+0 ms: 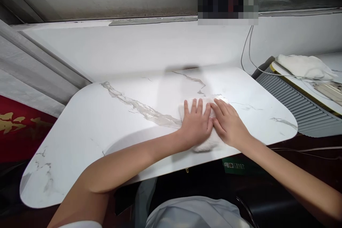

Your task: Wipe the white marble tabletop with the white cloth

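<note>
A white fluffy cloth (207, 145) lies on the white marble-patterned table (80, 121), right of its middle. My left hand (196, 123) rests flat on the cloth with its fingers apart. Beside it, my right hand (227, 123) presses on the right part of the cloth, palm down, fingers stretched out. The two hands nearly meet at the thumbs. Part of the cloth is hidden beneath them.
Behind the table is a white wall (149, 48) below a window frame. At the right, a second surface with a ribbed grey side (301, 99) holds another white cloth (306, 66). Cables (249, 48) hang near the wall. Red fabric (24, 128) is at the left.
</note>
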Tool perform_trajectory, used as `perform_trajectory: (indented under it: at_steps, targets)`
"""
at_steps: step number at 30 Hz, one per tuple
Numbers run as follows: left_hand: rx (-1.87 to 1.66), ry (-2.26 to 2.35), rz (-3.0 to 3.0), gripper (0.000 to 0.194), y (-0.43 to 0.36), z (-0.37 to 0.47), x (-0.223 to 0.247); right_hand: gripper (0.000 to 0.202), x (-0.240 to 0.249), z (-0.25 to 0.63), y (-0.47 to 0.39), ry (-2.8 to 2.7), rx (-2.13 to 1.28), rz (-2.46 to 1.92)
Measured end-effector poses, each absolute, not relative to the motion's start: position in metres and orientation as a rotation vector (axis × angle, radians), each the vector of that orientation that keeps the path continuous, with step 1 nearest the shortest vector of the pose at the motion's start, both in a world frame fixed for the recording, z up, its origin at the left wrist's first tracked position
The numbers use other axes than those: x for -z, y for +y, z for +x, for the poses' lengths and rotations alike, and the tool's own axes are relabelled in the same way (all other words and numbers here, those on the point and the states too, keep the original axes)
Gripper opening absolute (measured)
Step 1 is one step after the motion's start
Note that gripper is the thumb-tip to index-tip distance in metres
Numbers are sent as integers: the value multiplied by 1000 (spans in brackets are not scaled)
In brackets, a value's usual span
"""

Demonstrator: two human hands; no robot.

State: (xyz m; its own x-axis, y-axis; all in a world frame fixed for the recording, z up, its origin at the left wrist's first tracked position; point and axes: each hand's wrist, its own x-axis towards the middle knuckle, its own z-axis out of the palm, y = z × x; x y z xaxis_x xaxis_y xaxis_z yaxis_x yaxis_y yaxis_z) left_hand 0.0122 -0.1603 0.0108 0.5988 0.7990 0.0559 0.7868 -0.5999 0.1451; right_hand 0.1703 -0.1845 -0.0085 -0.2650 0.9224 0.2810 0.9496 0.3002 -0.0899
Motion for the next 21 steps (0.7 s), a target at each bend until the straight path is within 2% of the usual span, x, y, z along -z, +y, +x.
perform_trajectory:
  at_steps: [12,21]
  targets:
    - [-245,1718,2316,55,-59,-13,-13,52,11,127,-54,-2263,25,-1611]
    - [-389,1755,2404,52,19,-31,-6,52,13,106,28,-2172,-68,-1608]
